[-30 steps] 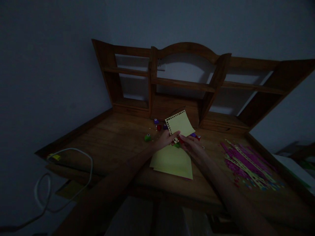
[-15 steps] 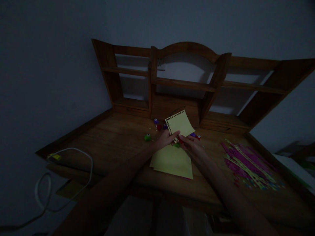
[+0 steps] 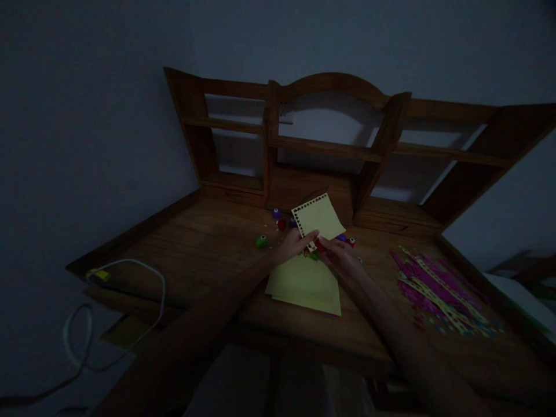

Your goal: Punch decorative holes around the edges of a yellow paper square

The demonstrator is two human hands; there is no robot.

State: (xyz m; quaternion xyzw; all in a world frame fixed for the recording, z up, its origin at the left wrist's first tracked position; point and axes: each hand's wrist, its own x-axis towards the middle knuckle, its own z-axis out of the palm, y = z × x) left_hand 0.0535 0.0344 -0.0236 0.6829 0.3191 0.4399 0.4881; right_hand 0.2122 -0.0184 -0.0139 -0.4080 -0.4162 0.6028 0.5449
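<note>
My left hand (image 3: 292, 246) pinches the lower corner of a yellow paper sheet (image 3: 319, 217) that stands up off the desk, its left and top edges lined with punched holes. My right hand (image 3: 341, 255) is closed round a small red craft punch (image 3: 320, 245) set at the sheet's bottom edge. Both hands hover over a stack of yellow paper sheets (image 3: 304, 284) lying flat on the wooden desk (image 3: 204, 249). The scene is dim.
Small punches lie behind my hands: green (image 3: 261, 242), purple (image 3: 276, 213), red (image 3: 282, 224). A heap of pink and yellow punched strips (image 3: 438, 289) lies at the right. A wooden shelf hutch (image 3: 330, 145) stands at the back. A white cable (image 3: 130, 289) hangs off the desk's left corner.
</note>
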